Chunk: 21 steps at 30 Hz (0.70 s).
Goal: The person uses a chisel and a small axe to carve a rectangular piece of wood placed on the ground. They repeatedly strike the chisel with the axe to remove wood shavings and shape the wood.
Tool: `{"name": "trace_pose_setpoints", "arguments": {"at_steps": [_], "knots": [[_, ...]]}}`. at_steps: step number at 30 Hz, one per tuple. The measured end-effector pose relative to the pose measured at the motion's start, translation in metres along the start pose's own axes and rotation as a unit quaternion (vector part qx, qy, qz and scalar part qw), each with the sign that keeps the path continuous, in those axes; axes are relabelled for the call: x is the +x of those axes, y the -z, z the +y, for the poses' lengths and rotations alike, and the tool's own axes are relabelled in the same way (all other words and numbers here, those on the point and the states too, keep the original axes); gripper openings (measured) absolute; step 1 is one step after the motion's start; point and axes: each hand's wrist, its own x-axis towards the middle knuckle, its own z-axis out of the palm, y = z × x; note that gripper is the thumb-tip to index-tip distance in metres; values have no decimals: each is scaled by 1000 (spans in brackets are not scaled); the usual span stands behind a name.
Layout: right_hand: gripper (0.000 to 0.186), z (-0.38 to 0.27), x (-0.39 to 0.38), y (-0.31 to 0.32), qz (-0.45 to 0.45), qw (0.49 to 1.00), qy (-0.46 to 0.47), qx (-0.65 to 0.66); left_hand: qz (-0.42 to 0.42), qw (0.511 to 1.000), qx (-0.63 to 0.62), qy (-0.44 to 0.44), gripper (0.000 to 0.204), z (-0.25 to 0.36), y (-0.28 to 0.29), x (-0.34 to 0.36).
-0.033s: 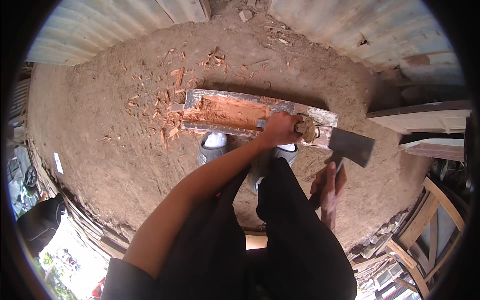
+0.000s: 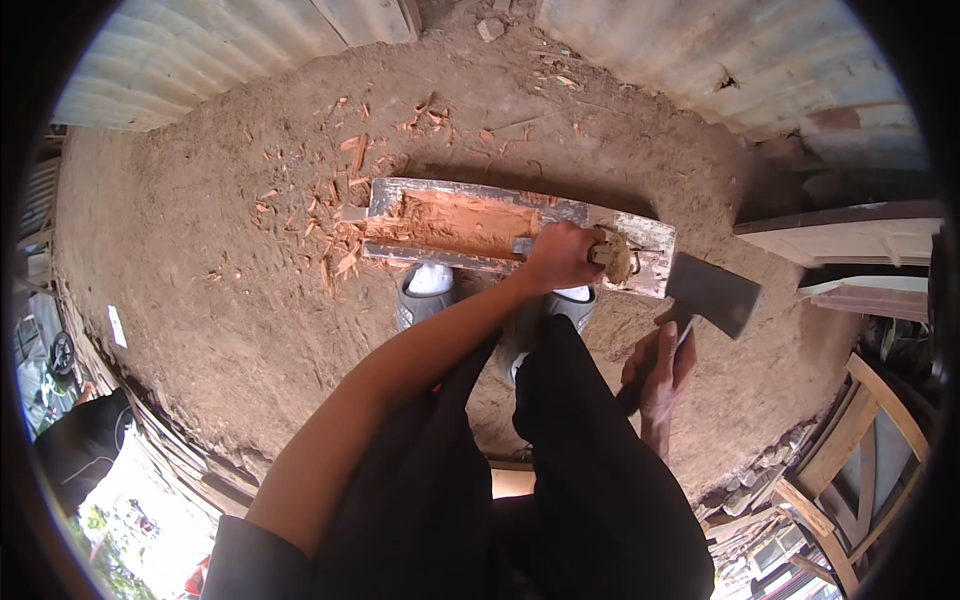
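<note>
Across the ground in front of me lies a wooden beam point(image 2: 590, 216) with worn dark and whitish paint. A reddish trough point(image 2: 465, 222) is cut into its left part. My left hand point(image 2: 562, 258) is closed round a chisel point(image 2: 522, 246). Its metal end points left at the trough's right end, and its frayed wooden butt point(image 2: 622, 258) sticks out to the right. Beyond the beam's right end, my right hand point(image 2: 660, 370) grips a hatchet point(image 2: 715, 294) by its handle. The broad, flat grey head is up, apart from the chisel.
My shoes point(image 2: 425, 298) stand against the beam's near side. Reddish wood chips point(image 2: 320, 225) litter the dirt at its left. Corrugated metal sheets point(image 2: 240, 55) border the far side. At right are wooden boards point(image 2: 840, 237) and a wooden frame point(image 2: 870, 450).
The hatchet in my right hand has shifted slightly to the right. My left hand and the chisel hold the same place on the beam.
</note>
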Motion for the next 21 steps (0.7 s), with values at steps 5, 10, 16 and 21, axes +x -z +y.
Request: {"name": "trace_pose_setpoints", "arguments": {"at_steps": [5,10,16,21], "knots": [[35,2,18,-5,-112,981,-28,-153,-21,1000,3,13,24,-1,2,4],[35,-12,13,-7,-30,996,54,-66,51,996,-68,34,23,-14,7,3],[34,-9,14,-11,-93,990,-7,-105,23,995,-97,0,24,-8,20,0],[33,1,6,-23,11,997,73,24,-1,999,-52,7,24,-9,14,-1]]}}
